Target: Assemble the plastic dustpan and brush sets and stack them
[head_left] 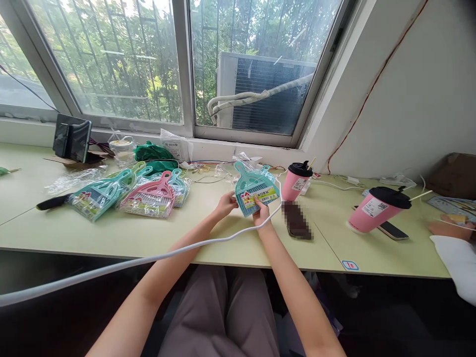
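A teal mini dustpan (243, 173) with a printed label card is held just above the table, its handle pointing up and away. My left hand (225, 205) is closed on its left edge. My right hand (262, 213) grips the lower front edge, with the thumb pressed on the label. Blue bristles show beneath the card. Behind it are clear plastic and another teal handle (266, 171), partly hidden. Left on the table lie several wrapped dustpan sets, among them a pink dustpan (152, 191) and a teal dustpan (98, 193).
A white cable (208, 242) crosses in front of my arms. Right of my hands are a pink cup (293, 184), a blurred phone (297, 220) and another pink cup (374, 213). A person's sleeve (451, 265) is far right. Black handle (55, 202) and tablet (74, 136) are left.
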`<state>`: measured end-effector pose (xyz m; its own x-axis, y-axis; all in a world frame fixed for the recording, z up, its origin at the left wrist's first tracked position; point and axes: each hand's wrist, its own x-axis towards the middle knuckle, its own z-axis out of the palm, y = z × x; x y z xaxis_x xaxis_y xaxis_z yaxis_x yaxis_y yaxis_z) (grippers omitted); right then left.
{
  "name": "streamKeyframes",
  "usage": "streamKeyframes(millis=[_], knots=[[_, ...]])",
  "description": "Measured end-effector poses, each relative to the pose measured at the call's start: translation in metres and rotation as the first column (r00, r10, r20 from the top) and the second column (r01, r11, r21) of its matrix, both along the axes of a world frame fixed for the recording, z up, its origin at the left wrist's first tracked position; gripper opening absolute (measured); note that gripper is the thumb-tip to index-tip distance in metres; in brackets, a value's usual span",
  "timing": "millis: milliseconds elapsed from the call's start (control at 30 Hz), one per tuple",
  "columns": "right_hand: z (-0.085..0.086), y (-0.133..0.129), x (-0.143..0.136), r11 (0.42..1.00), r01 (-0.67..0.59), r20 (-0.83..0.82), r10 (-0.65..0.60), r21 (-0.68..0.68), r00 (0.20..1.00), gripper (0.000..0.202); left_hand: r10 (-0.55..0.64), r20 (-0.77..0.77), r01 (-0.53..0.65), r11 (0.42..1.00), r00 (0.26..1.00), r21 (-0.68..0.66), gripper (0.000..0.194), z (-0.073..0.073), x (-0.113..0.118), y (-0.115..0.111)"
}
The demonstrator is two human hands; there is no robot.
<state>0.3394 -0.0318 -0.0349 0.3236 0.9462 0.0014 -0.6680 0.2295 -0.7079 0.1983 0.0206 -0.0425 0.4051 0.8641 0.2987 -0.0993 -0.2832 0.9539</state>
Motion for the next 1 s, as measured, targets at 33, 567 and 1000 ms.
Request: streamKeyframes(millis=[33, 567, 1000], knots=[[-0.001, 0.0, 0.001, 1.0, 0.003, -0.008, -0.003, 0.001, 1.0, 0.037, -0.021, -0.026, 0.021, 1.0, 0.999, 0.009, 0.051, 0.0, 0.001, -0.002], [0.001, -0.001, 0.001, 1.0, 0.017, 0.085, -0.017, 0.01, 0.996, 0.039, -0.199, 0.105, 0.214, 0.964, 0.974, -0.16, 0.084, 0.027, -0.014, -0.022], [0.007, -0.001, 0.001, 0.997, 0.002, 0.041, 0.001, -0.075, 0.999, 0.027, -0.082, 0.046, 0.091, 0.969, 0.996, -0.229, 0.082, 0.021, -0.008, -0.018]])
